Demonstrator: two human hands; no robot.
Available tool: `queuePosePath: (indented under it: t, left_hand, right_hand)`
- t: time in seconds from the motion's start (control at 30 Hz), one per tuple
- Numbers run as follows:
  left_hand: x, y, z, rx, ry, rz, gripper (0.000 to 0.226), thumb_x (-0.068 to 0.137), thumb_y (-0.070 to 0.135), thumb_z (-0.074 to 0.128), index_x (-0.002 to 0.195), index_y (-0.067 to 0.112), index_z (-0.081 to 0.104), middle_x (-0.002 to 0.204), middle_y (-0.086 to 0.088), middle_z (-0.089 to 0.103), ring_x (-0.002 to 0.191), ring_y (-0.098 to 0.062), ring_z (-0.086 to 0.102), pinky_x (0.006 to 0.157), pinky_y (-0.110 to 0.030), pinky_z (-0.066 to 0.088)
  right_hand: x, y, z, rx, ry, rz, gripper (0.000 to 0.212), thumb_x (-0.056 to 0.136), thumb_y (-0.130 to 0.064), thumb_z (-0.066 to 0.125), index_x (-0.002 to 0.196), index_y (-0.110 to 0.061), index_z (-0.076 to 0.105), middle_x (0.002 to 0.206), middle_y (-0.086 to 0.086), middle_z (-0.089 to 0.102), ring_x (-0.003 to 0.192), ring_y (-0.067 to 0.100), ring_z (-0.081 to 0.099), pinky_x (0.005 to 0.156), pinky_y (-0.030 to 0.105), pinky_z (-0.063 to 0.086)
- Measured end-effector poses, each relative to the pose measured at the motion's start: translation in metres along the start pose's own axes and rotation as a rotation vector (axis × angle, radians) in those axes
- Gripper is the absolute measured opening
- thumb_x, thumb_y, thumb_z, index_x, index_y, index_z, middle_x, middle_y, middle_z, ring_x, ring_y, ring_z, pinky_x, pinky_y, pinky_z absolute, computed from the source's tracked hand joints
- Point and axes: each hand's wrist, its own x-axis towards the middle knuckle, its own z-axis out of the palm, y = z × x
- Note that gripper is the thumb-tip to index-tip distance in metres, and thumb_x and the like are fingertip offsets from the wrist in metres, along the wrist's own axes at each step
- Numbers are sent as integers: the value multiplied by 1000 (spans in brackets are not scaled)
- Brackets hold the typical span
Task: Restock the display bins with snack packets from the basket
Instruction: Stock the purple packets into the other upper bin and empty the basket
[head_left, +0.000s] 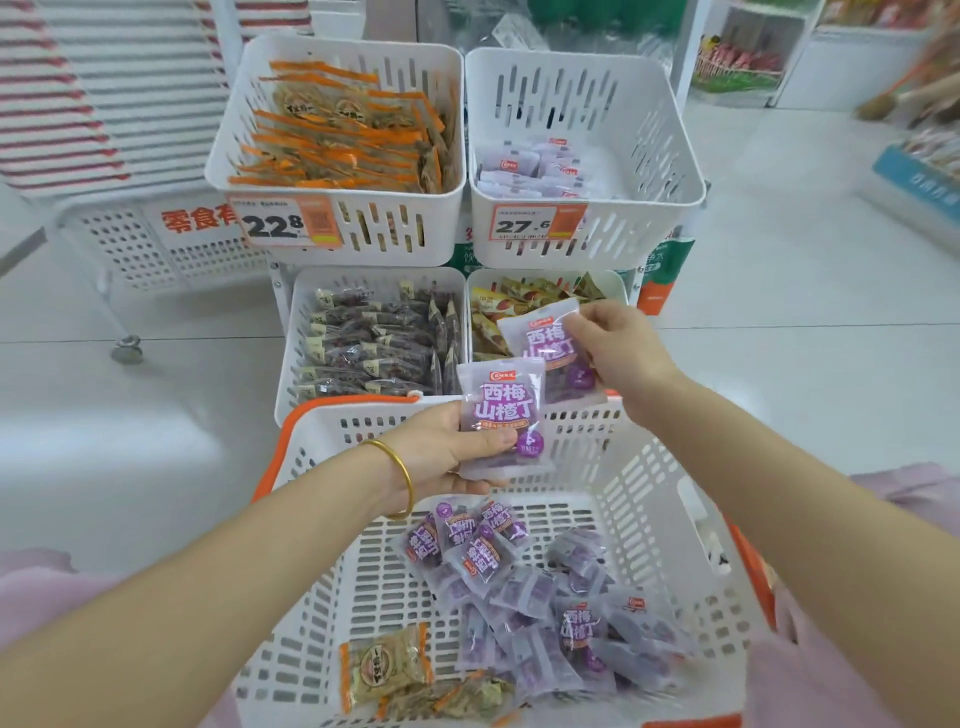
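My left hand (447, 452) grips a purple snack packet (501, 410) over the far rim of the white basket (660, 499) on my lap. My right hand (618, 348) pinches a second purple packet (545, 343) by its top edge, just above and to the right of the first. Several more purple packets (550, 597) lie in the basket, with two orange-edged packets (384, 670) at its near left. The upper right display bin (649, 156) holds a thin layer of the same purple packets (530, 166).
The upper left bin (234, 156) is full of orange-edged packets. The lower left bin (298, 332) holds dark packets, and the lower right bin (615, 283) yellow ones. Price tags read 22.8 and 27.6. A wheeled white rack (124, 244) stands at left; shop floor lies around.
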Motion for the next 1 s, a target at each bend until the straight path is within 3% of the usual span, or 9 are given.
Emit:
queuePosePath:
  t: [0.17,0.3,0.4,0.5,0.6,0.7,0.77,0.87,1.0]
  left_hand:
    - [3,5,-10,-251,191,11,26,93,14,54,118,13,53,98,-7,70,86,-17,67,68,-31,58]
    - [6,8,-8,-343,251,13,23,98,13,45,121,15,45,104,-12,67,98,-26,65,78,-41,54]
    - [9,12,-6,-412,233,12,37,98,37,40,130,19,47,120,-10,64,99,-27,67,78,-42,56]
    - [12,16,-9,-389,194,-1,63,89,66,21,126,27,55,116,-6,68,102,-22,67,83,-41,54]
    - [12,19,-9,-329,120,18,72,83,74,17,125,30,56,115,-3,68,107,-18,65,84,-40,52]
    - [13,16,-4,-233,76,87,61,79,61,52,129,26,47,124,-2,63,111,-16,62,81,-40,55]
    - [16,10,-2,-169,126,143,70,72,37,76,130,21,41,128,-3,59,112,-16,61,79,-38,56]
    - [21,6,-2,-46,174,209,70,73,25,77,130,20,38,128,-2,57,112,-16,61,75,-33,55]
    - [22,12,-6,204,211,261,58,84,18,69,129,21,33,124,3,56,109,-10,59,81,-33,56]
  right_hand:
    - [12,-17,-20,-189,-11,-95,14,97,-19,50,85,-12,55,72,0,56,58,8,51,46,14,40]
    - [10,-17,-19,-38,-192,-19,19,96,-16,53,77,-14,53,67,2,56,59,15,53,54,24,47]
    - [7,-18,-8,65,-293,11,17,96,-15,52,79,-14,52,76,5,60,64,17,58,52,26,51]
    - [4,-22,-2,110,-343,19,16,96,-14,52,81,-15,53,79,4,66,66,15,66,59,31,55]
    - [4,-18,2,164,-377,38,15,95,-12,54,81,-15,56,73,0,67,61,9,65,61,29,55]
    - [4,-12,7,191,-347,15,15,91,-14,60,77,-16,63,73,-2,67,70,14,60,77,36,49]
    - [2,-12,11,248,-322,24,13,91,-14,61,79,-17,65,72,-2,67,67,13,59,74,36,48]
    - [-1,-13,13,253,-313,1,3,89,-12,63,88,-15,64,75,1,64,64,13,61,67,33,52]
    - [13,-26,-7,90,-386,-30,56,79,-8,73,126,-26,49,114,-2,55,93,19,65,71,34,58]
